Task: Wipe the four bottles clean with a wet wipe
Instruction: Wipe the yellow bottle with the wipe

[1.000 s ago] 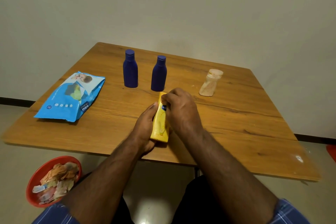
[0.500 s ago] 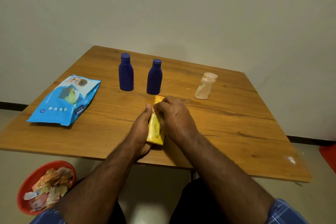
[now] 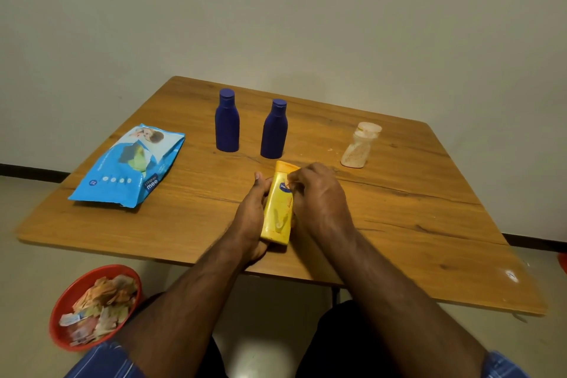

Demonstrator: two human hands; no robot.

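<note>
Wooden surface (image 3: 399,224) holds 3 bottles standing far back, out of the way. Near its front edge, the left hand (image 3: 250,215) fingers wrap the yellow bottle (image 3: 277,212) to steady it; right hand (image 3: 319,196) fingers press together against its side, probably rubbing. No wipe shows.

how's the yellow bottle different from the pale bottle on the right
The yellow bottle is held between the left hand and right hand, lying tilted over the table edge; the pale bottle stands alone, untouched, farther back. The yellow one is bright and opaque with a blue label; the pale one is whitish, smudged, with no clear label. Both are capped.
</note>
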